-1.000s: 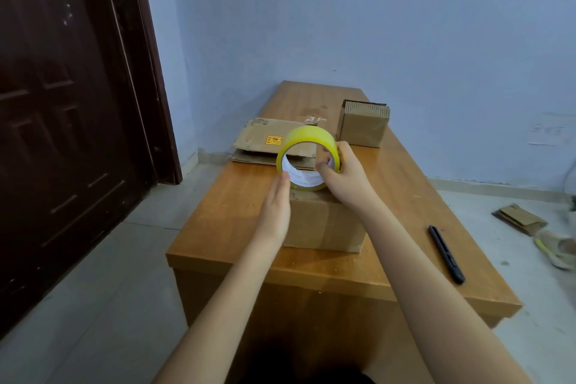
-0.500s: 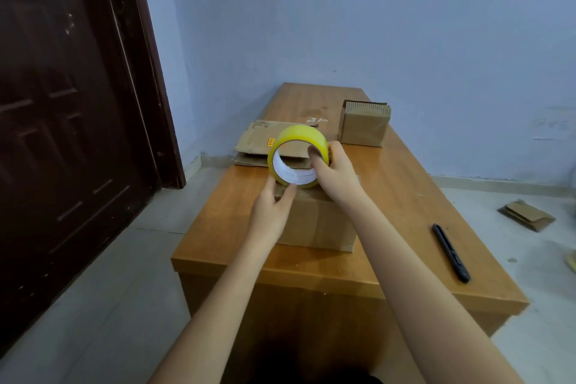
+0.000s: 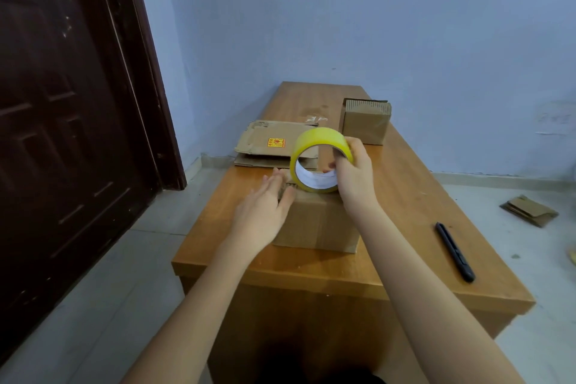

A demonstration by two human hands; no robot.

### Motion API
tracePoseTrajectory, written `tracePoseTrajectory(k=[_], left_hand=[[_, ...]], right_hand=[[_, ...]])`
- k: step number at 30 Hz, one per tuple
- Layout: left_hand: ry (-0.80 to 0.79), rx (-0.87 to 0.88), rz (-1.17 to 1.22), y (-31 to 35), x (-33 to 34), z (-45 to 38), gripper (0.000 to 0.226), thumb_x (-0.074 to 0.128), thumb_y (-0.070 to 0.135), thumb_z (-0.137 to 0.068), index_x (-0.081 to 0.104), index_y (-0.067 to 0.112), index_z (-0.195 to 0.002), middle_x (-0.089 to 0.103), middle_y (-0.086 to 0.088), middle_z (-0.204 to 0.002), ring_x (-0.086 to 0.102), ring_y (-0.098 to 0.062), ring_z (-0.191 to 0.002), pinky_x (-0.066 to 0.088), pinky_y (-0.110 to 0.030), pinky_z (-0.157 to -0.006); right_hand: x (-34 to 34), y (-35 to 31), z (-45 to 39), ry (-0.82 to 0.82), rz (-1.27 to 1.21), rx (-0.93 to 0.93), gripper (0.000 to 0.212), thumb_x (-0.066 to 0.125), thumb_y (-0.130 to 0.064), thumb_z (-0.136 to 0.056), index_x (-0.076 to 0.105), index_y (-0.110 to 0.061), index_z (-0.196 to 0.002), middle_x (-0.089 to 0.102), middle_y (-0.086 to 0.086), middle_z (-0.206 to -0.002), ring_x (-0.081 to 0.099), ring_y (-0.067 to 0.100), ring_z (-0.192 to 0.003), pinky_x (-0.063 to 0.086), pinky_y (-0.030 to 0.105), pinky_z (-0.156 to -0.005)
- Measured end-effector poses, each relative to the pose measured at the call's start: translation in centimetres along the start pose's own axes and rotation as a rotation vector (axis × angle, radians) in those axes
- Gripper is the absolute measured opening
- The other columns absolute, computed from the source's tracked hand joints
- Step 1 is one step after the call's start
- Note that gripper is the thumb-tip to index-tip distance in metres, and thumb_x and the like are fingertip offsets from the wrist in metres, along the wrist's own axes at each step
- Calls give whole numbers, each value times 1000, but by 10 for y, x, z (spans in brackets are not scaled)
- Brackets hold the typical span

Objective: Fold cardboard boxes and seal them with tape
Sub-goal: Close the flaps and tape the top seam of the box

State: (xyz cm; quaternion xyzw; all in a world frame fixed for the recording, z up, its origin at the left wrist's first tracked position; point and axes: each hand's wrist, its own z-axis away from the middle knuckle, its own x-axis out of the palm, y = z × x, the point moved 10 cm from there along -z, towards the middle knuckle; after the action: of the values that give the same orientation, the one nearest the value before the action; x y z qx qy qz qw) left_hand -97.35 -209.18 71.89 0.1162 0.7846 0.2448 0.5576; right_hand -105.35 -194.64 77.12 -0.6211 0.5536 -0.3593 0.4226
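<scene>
Two hands work on one folded box (image 3: pixel 314 221) standing on the table (image 3: pixel 405 196). The right hand (image 3: pixel 353 174) pinches the light, stiff tape roll (image 3: pixel 318 159) through its core; the left hand (image 3: pixel 265 206), fingers spread flat, steadies the box's crushable top edge.

A small yellow-and-red label (image 3: pixel 275 142) on the flattened cardboard (image 3: pixel 274 146) is too blurred to read.

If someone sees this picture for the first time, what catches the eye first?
The bright yellow tape roll, gripped by the right hand on top of the cardboard box at the desk's middle. The left hand presses flat on the box's left edge. A black utility knife lies to the right.
</scene>
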Motion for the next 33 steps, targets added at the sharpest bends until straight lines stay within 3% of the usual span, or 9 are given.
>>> tracePoseTrajectory(k=[5, 8, 11, 13, 16, 20, 26, 29, 33], left_hand=[[62, 116, -204, 21, -6, -4, 52, 21, 31, -103, 16, 12, -151, 12, -2, -159, 4, -14, -146, 6, -32, -118], [131, 199, -197, 30, -9, -2, 46, 24, 20, -103, 32, 4, -145, 27, -9, -154, 15, -14, -145, 4, -24, -116], [108, 218, -195, 29, -9, -1, 44, 23, 22, -104, 43, 4, -138, 36, -8, -151, 20, -13, -144, 5, -22, -115], [86, 238, -238, 29, -7, -2, 46, 20, 25, -104, 40, 6, -141, 35, -7, -151, 20, -12, -144, 6, -24, -117], [71, 252, -271, 31, -6, -2, 48, 19, 28, -104, 35, 9, -145, 33, -5, -153, 20, -12, -144, 8, -25, -117], [57, 260, -295, 31, -6, -1, 48, 19, 28, -104, 32, 10, -146, 31, -4, -153, 19, -11, -144, 9, -25, -118], [48, 241, -307, 31, -6, -1, 49, 18, 30, -104, 22, 13, -150, 21, -1, -157, 15, -9, -145, 8, -22, -115], [9, 235, -324, 31, -4, -4, 50, 18, 31, -104, 20, 13, -151, 19, -1, -158, 13, -10, -145, 8, -23, -116], [20, 225, -424, 34, -6, -5, 52, 16, 31, -104, 13, 10, -151, 13, -4, -159, 8, -12, -146, 2, -26, -118]], right_hand=[[-2, 8, -5, -18, 140, 68, 18, 46, 4, -85, 53, -12, -79, 51, 6, -78, 46, 20, -75, 35, 25, -60], [3, 8, -9, -90, 319, 44, 5, 50, -1, -87, 52, -3, -90, 58, 17, -88, 51, 26, -79, 39, 29, -62], [4, 10, -8, -262, 558, 27, 24, 61, -16, -86, 43, -19, -103, 58, -1, -87, 55, 20, -82, 42, 33, -68], [-3, 14, -7, -285, 529, 61, 23, 61, -25, -88, 46, -20, -105, 54, -9, -83, 52, 13, -81, 41, 28, -66], [-8, 13, -5, -204, 432, 16, 21, 51, -26, -95, 54, -6, -91, 51, -1, -74, 46, 14, -70, 35, 26, -60], [-9, 7, -2, -142, 365, -55, 31, 46, -30, -99, 44, -16, -71, 42, -5, -66, 40, 8, -61, 33, 13, -53], [-34, 17, -5, 58, 17, 32, 15, 45, -2, -93, 60, -4, -97, 59, 3, -82, 59, -2, -65, 44, 12, -62], [-33, 20, -7, 31, 43, 31, 13, 46, -7, -96, 58, -5, -100, 62, 2, -79, 58, 0, -69, 45, 14, -65], [-37, 25, -8, 77, 72, 33, 14, 47, -15, -98, 56, -4, -97, 64, 4, -80, 53, -10, -63, 39, 4, -56]])
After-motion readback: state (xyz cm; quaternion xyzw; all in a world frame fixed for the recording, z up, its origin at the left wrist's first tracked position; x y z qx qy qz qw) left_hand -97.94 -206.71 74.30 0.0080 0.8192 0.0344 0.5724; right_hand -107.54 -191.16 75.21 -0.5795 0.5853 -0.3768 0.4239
